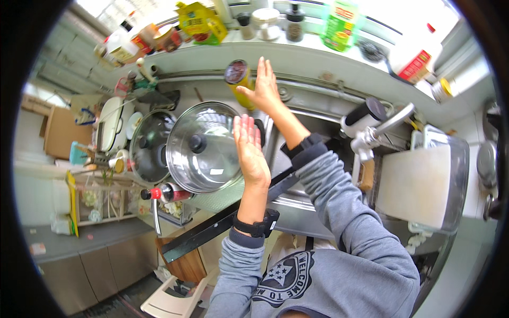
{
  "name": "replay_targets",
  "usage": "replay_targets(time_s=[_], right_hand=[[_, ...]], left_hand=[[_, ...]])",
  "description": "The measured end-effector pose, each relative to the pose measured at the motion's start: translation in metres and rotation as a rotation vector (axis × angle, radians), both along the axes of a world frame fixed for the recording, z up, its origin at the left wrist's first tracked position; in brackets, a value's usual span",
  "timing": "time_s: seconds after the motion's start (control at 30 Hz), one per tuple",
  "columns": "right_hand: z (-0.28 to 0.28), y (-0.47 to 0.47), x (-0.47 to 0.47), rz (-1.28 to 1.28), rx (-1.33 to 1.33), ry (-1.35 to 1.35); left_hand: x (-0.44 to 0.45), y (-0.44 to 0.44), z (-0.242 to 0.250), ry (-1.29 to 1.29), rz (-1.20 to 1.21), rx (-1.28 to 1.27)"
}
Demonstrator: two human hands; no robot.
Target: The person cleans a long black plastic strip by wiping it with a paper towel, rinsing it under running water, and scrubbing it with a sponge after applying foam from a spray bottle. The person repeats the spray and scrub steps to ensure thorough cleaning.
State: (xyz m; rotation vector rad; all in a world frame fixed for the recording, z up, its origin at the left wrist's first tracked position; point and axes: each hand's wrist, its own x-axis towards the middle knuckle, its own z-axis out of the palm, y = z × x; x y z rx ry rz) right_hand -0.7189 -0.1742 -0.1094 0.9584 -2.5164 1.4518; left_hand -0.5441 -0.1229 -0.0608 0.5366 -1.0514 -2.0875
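Note:
My left hand is palm up with its fingers extended, holding nothing, at the right rim of a large glass lid with a black knob. Farther forward, my right hand has its thumb spread and fingers straight, also empty. Beside its thumb stands a yellow container with a dark round top; whether they touch I cannot tell. Left of the large lid lies a second glass lid. A bottle with a red and black cap is at the large lid's near edge.
To the right are a metal sink, a faucet and a pale cutting board. Jars, bottles and a yellow-green pouch line the windowsill. A dark flat bar crosses below my left hand. A plastic chair is at lower left.

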Motion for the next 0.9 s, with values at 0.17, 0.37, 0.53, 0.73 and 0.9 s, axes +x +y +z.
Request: replay_targets(time_s=[0.17, 0.37, 0.53, 0.73, 0.9], right_hand=[[-0.028, 0.107, 0.084, 0.042, -0.287, -0.187], [-0.06, 0.278, 0.138, 0.039, -0.164, -0.708], [-0.042, 0.357, 0.112, -0.148, -0.623, -1.028], [-0.028, 0.359, 0.072, 0.061, -0.983, -1.417], [-0.025, 0.356, 0.06, 0.043, -1.094, -1.619]], left_hand=[[0.021, 0.06, 0.004, 0.133, 0.044, -0.08], [0.049, 0.12, -0.019, 0.042, -0.144, 0.024], [0.094, 0.146, -0.069, -0.14, -0.247, 0.044], [0.136, 0.148, -0.117, -0.473, -0.292, 0.359], [0.128, 0.162, -0.125, -0.463, -0.234, 0.447]])
